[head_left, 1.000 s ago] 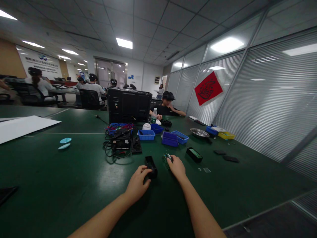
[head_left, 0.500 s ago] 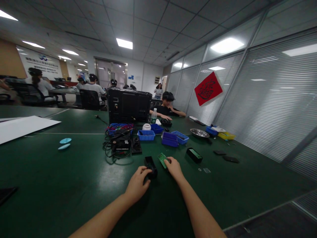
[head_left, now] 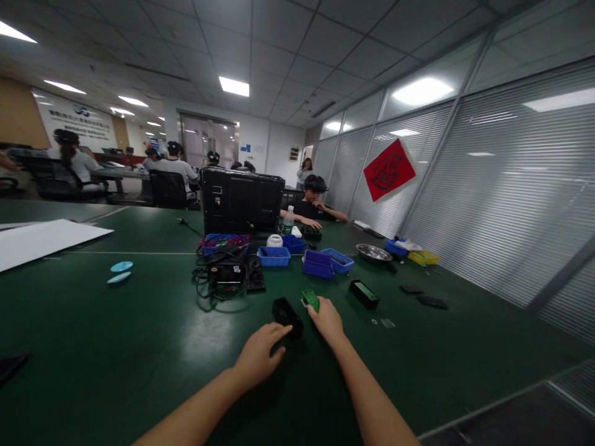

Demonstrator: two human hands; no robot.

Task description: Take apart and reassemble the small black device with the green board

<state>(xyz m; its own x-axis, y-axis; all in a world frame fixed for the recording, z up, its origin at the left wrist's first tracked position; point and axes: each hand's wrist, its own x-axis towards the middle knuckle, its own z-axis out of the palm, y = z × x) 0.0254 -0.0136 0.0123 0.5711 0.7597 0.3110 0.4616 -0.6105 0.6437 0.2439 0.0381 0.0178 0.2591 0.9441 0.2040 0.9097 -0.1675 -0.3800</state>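
Note:
A green circuit board [head_left: 310, 300] is gripped at its near end by my right hand [head_left: 328, 321], held just above the table. To its left lies a black open-topped plastic case [head_left: 284, 311], tilted at an angle on the tabletop. My left hand [head_left: 261, 354] has its fingers stretched out and its thumb apart, with the index fingertip touching the case's near right part. Further right rests a second black case [head_left: 364, 295] with a green board showing inside it.
Behind my hands stand blue bins [head_left: 274, 257], a black device with tangled cables [head_left: 227, 273] and a large black panel [head_left: 242, 201]. A metal bowl [head_left: 374, 253] and a yellow tray [head_left: 424, 257] sit at the back right. A person [head_left: 313, 207] sits across the green table [head_left: 162, 365].
My left fingers have loosened from the black case and straightened. The case has turned and shifted slightly right. My right hand has tilted the circuit board more upright.

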